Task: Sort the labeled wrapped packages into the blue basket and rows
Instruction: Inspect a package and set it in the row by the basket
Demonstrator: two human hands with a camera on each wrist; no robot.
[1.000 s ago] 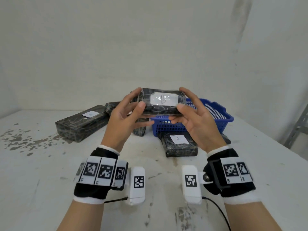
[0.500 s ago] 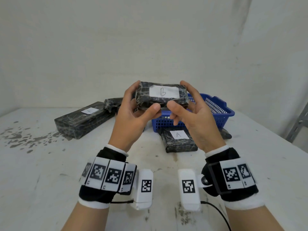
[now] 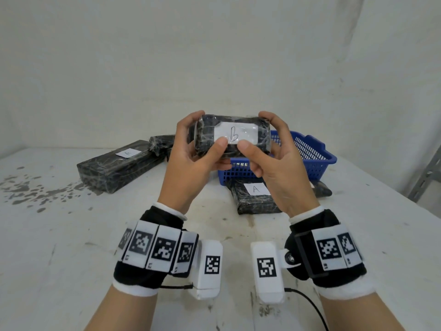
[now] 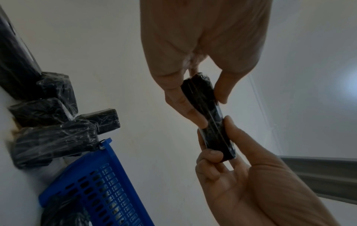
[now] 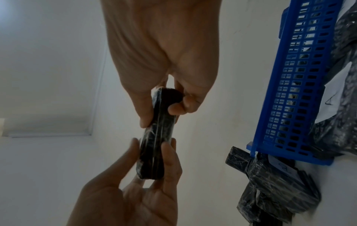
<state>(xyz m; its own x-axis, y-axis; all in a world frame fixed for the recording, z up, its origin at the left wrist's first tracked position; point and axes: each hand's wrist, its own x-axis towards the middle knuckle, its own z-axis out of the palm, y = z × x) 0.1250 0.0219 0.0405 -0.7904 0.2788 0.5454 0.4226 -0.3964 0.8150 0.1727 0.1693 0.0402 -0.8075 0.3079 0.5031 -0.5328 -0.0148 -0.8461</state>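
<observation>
I hold the B-labelled package [image 3: 232, 137] above the desk [image 3: 71, 235], in front of the blue basket [image 3: 310, 158]: left grip [image 3: 191, 161] clasps its left end, right grip [image 3: 279, 168] its right end, thumbs on the label.

Near half of the table [image 3: 71, 271] is wide open; farther back the blue basket [image 3: 310, 161], an A-labeled package [image 3: 255, 199] and a long package [image 3: 119, 166] crowd things.

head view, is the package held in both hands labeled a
No, the white label on the held package reads B, while the package lying on the table in front of the blue basket carries the A.
</observation>
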